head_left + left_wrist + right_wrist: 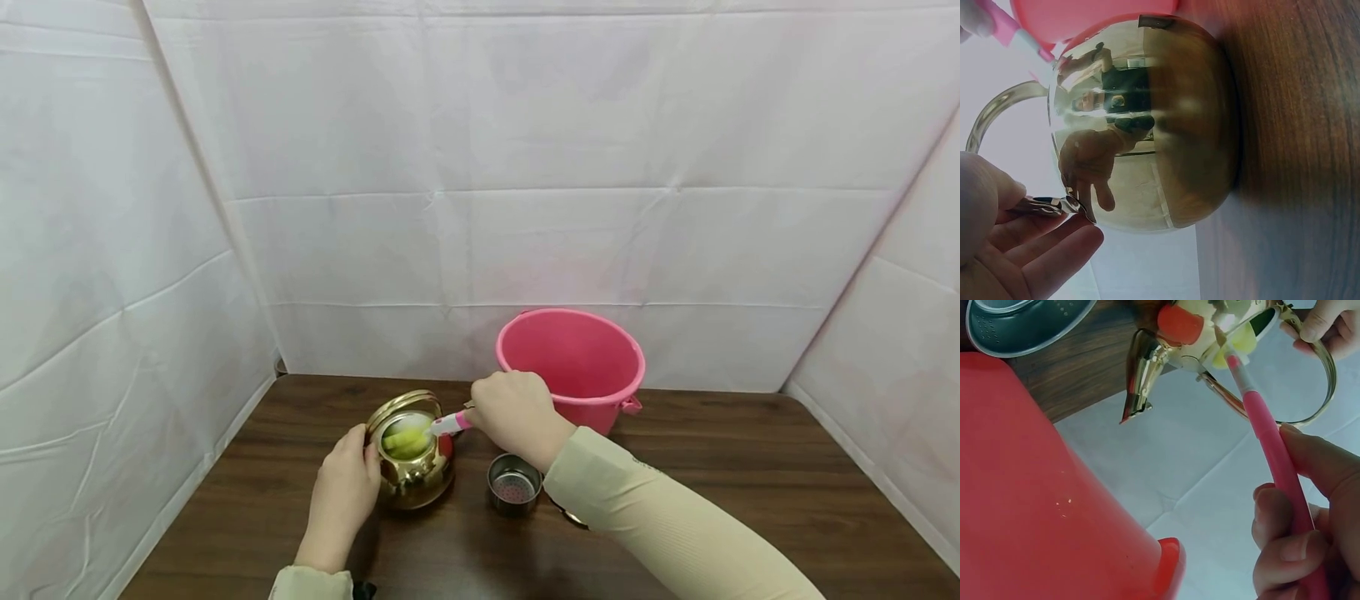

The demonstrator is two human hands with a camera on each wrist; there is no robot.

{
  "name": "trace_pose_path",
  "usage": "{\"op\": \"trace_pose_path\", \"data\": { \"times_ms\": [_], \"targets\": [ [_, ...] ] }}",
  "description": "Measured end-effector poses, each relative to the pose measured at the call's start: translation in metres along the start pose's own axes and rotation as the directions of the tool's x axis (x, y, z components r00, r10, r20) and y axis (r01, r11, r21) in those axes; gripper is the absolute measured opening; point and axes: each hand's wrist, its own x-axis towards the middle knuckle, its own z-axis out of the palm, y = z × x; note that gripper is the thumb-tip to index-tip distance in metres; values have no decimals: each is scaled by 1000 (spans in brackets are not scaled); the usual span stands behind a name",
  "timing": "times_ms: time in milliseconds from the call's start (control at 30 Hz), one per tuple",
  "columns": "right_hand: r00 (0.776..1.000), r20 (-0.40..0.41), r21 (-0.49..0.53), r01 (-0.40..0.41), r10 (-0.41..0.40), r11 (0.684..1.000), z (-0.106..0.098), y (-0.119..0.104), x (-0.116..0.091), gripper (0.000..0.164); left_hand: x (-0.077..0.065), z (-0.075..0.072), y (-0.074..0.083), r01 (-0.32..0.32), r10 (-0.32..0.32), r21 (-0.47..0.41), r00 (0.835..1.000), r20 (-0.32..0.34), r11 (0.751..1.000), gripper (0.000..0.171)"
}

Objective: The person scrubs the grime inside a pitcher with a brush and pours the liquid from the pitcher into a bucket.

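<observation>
A shiny gold kettle (pixel 417 485) stands lidless on the wooden table, its opening facing up. My left hand (pixel 345 487) pinches the base of the kettle's raised handle (pixel 1002 107) between thumb and fingers. With curled fingers, my right hand (pixel 519 417) grips the pink handle of a cleaning brush (pixel 1264 425). The brush's yellow-green head (pixel 408 440) is inside the kettle's mouth, touching or near the inner wall; the exact contact cannot be told. In the right wrist view, the spout (pixel 1142 375) points toward the bucket side.
Behind my right hand stands a pink bucket (pixel 570 400). A round metal strainer (pixel 514 485) with a perforated bottom sits right of the kettle. Under my right forearm, a gold-rimmed item (pixel 573 518) shows partly. White sheeting (pixel 555 250) encloses the back and sides of the table.
</observation>
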Motion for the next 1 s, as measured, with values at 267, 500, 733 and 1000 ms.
{"op": "trace_pose_path", "data": {
  "times_ms": [267, 500, 733, 1000],
  "targets": [
    [998, -45, -70, 49, -52, 996, 3, 0, -4, 31, 1, 3, 2, -45, 45, 1, 999, -27, 999, 15],
    [977, -144, -172, 133, -158, 976, 12, 2, -9, 33, 0, 3, 3, -42, 42, 1, 999, -26, 999, 18],
    [928, -234, -274, 222, -289, 936, 17, 3, -11, 32, 0, 3, 5, -42, 41, -10, 999, -31, 999, 17],
    [892, -293, -299, 257, -345, 919, 19, 2, -13, 40, 1, 3, 5, -28, 27, -11, 999, -24, 1000, 18]
  ]
}}
